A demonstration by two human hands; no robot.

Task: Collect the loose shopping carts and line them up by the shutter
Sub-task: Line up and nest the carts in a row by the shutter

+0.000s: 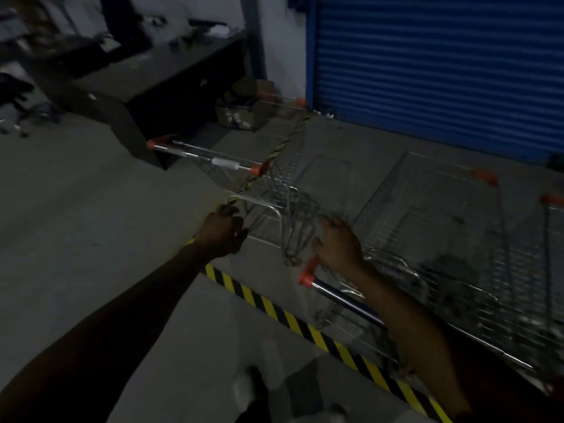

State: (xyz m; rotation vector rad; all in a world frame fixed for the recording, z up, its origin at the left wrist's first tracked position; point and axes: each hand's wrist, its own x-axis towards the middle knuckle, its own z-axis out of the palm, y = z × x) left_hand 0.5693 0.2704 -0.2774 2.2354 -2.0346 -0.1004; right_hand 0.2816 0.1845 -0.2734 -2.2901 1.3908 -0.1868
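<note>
The right hand (337, 244) lay palm down on the near cart (457, 303), over the orange corner piece (306, 277) at the left end of its blue handle bar (346, 297). Its fingers reached forward over the wire and the thumb stood out to the left. They looked stretched out, not closed round anything. The cart's basket ran off to the right of that hand, and the handle bar passed under the forearm.

The left hand (224, 232) was out ahead with its fingers loosely curled, just beside the lower wire frame of a second cart (268, 203). The blur hid whether it touched or pinched the wire. That cart stood directly ahead of both hands, its silver handle (207, 160) with orange ends up and to the left of the left hand.

A third cart (283, 100) stood farther off behind it, near the left edge of the blue shutter (427, 71). Two more carts (433, 193) stood to the right, in front of the shutter, beyond the near cart's basket.

A strip of yellow-and-black hazard tape (305, 328) ran across the grey floor under both arms and on beneath the second cart. At the upper left stood a dark desk (158, 87), with cardboard boxes (241, 108) between it and the shutter.
</note>
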